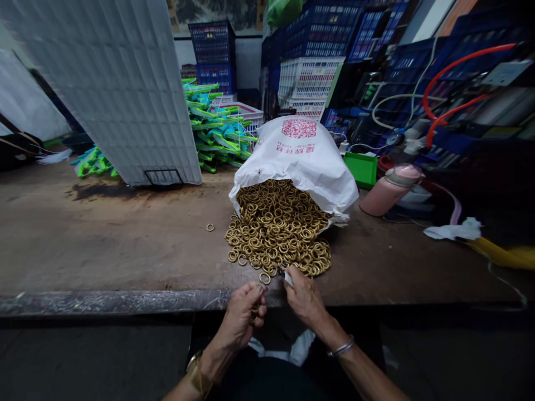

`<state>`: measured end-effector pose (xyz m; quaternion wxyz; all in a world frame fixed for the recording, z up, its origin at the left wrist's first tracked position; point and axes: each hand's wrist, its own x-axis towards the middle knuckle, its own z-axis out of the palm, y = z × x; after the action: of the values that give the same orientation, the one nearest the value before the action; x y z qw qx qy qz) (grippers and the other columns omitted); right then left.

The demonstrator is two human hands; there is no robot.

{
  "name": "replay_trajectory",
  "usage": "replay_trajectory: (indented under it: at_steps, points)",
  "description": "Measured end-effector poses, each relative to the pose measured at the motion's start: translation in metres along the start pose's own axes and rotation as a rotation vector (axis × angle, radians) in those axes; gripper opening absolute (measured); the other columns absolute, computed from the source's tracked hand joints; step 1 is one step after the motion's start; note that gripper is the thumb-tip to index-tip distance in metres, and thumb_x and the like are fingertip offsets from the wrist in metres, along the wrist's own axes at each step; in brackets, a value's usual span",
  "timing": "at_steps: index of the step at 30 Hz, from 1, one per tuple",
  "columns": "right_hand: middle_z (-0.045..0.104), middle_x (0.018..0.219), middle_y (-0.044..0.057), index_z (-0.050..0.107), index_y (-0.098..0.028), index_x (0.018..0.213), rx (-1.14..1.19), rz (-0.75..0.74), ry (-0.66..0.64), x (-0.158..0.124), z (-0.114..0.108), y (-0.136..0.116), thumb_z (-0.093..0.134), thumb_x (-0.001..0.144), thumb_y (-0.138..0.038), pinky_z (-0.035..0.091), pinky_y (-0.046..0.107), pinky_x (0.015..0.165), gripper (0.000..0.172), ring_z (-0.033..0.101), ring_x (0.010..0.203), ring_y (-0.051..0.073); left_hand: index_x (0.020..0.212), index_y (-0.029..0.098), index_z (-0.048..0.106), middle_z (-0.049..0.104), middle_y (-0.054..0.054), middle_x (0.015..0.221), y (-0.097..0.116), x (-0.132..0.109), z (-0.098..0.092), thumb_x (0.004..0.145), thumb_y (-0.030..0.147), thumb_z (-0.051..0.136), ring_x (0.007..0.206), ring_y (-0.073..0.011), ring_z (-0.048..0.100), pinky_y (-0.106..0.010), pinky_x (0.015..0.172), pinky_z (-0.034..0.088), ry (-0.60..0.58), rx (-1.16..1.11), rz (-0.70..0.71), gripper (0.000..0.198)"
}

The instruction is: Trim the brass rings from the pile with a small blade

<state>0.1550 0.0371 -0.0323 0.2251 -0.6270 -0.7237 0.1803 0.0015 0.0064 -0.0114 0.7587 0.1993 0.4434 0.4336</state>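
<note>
In the head view, an open white bag (301, 153) lies on its side on the tabletop (125, 245), its mouth facing the person. A heap of brass-coloured rings (278, 228) spills from it toward the near edge; the bag is probably laid this way so the rings fan out within easy reach. One stray ring (210, 230) lies apart, left of the heap. A tall pale panel (142, 94), the lime-and-blue pieces (221, 136), a pink bottle (387, 192) and a green tray (361, 170) stand farther back or aside, which seems to leave the space around the hands free.

The left hand (246, 312) is raised at the edge, palm turned inward, fingers curled over a few held rings (254, 313). Its thumb and forefinger meet at a fingertip ring (261, 280), which they appear to pinch, likely to present it to the other hand.

The right hand (305, 295) slants in from the opposite side, thumb and fingers closed around a small white-handled tool (288, 279). Its dark tip points at the front of the heap; whether it touches a ring I cannot tell. Both forearms angle inward, wrists fairly straight.
</note>
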Motion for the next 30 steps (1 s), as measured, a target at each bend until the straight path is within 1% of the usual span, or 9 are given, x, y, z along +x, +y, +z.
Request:
replay_trajectory:
  at_steps: [4, 7, 12, 16, 20, 24, 26, 28, 30]
  points:
    - [0.042, 0.055, -0.003, 0.039, -0.021, 0.061, 0.361, 0.074, -0.018, 0.005, 0.002, -0.004, 0.035, 0.080, -0.035, 0.029, 0.022, 0.049, 0.024, 0.038, 0.051, 0.011, 0.090, 0.016, 0.050, 0.047, 0.006, 0.058, -0.002, 0.004, 0.004, 0.066, 0.041, 0.064, 0.040, -0.0029, 0.040, -0.012, 0.033, 0.022, 0.042, 0.087, 0.053, 0.037]
    - [0.035, 0.052, -0.006, 0.037, -0.021, 0.060, 0.623, 0.172, -0.081, 0.007, 0.005, -0.008, 0.039, 0.078, -0.041, 0.028, 0.021, 0.045, 0.027, 0.032, 0.047, 0.009, 0.095, 0.016, 0.050, 0.047, 0.007, 0.056, -0.003, 0.008, 0.005, 0.066, 0.043, 0.064, 0.039, -0.0035, 0.040, -0.013, 0.033, 0.024, 0.047, 0.130, 0.086, 0.041]
    - [0.029, 0.048, -0.010, 0.037, -0.021, 0.064, 1.014, 0.350, -0.208, 0.006, 0.007, -0.017, 0.046, 0.074, -0.048, 0.019, 0.018, 0.036, 0.030, 0.021, 0.037, 0.004, 0.090, 0.016, 0.051, 0.047, 0.007, 0.054, -0.003, 0.012, 0.006, 0.068, 0.045, 0.062, 0.039, -0.0033, 0.039, -0.013, 0.033, 0.025, 0.027, 0.154, 0.117, 0.038]
    - [0.028, 0.049, -0.012, 0.037, -0.021, 0.067, 1.203, 0.401, -0.249, 0.006, 0.002, -0.030, 0.052, 0.070, -0.050, 0.016, 0.016, 0.034, 0.034, 0.018, 0.036, 0.002, 0.089, 0.016, 0.052, 0.047, 0.007, 0.056, -0.002, 0.012, 0.008, 0.069, 0.045, 0.061, 0.039, -0.0028, 0.039, -0.013, 0.033, 0.025, 0.017, 0.146, 0.116, 0.037]
    - [0.029, 0.049, -0.011, 0.037, -0.020, 0.066, 1.205, 0.384, -0.259, 0.004, 0.004, -0.035, 0.052, 0.071, -0.051, 0.017, 0.016, 0.034, 0.034, 0.019, 0.036, 0.002, 0.083, 0.016, 0.051, 0.047, 0.006, 0.058, -0.001, 0.013, 0.008, 0.069, 0.044, 0.061, 0.040, -0.0024, 0.040, -0.013, 0.033, 0.024, 0.018, 0.105, 0.121, 0.033]
    - [0.032, 0.049, -0.010, 0.041, -0.020, 0.067, 1.037, 0.332, -0.249, 0.004, 0.010, -0.031, 0.047, 0.074, -0.046, 0.022, 0.018, 0.036, 0.028, 0.023, 0.038, 0.004, 0.068, 0.016, 0.046, 0.046, 0.006, 0.054, -0.001, 0.014, 0.007, 0.065, 0.045, 0.064, 0.040, -0.0025, 0.038, -0.013, 0.033, 0.024, 0.037, 0.050, 0.133, 0.034]
    - [0.035, 0.051, -0.008, 0.044, -0.020, 0.066, 0.896, 0.296, -0.169, 0.007, 0.008, -0.029, 0.047, 0.074, -0.042, 0.026, 0.019, 0.040, 0.024, 0.029, 0.042, 0.006, 0.066, 0.016, 0.045, 0.046, 0.006, 0.053, -0.001, 0.015, 0.006, 0.063, 0.044, 0.066, 0.039, -0.0028, 0.038, -0.013, 0.033, 0.024, 0.066, 0.048, 0.141, 0.035]
    - [0.039, 0.053, -0.006, 0.045, -0.019, 0.065, 0.753, 0.261, -0.050, 0.011, 0.001, -0.028, 0.047, 0.073, -0.040, 0.030, 0.020, 0.045, 0.022, 0.033, 0.048, 0.008, 0.065, 0.017, 0.044, 0.046, 0.007, 0.051, -0.002, 0.017, 0.006, 0.063, 0.044, 0.066, 0.039, -0.0032, 0.038, -0.013, 0.033, 0.023, 0.095, 0.074, 0.159, 0.035]
    - [0.041, 0.055, -0.005, 0.046, -0.019, 0.066, 0.676, 0.229, 0.016, 0.013, -0.006, -0.029, 0.046, 0.074, -0.040, 0.031, 0.021, 0.049, 0.023, 0.036, 0.051, 0.009, 0.064, 0.017, 0.044, 0.044, 0.007, 0.048, -0.003, 0.018, 0.006, 0.065, 0.044, 0.064, 0.038, -0.0033, 0.036, -0.013, 0.033, 0.024, 0.113, 0.122, 0.184, 0.034]
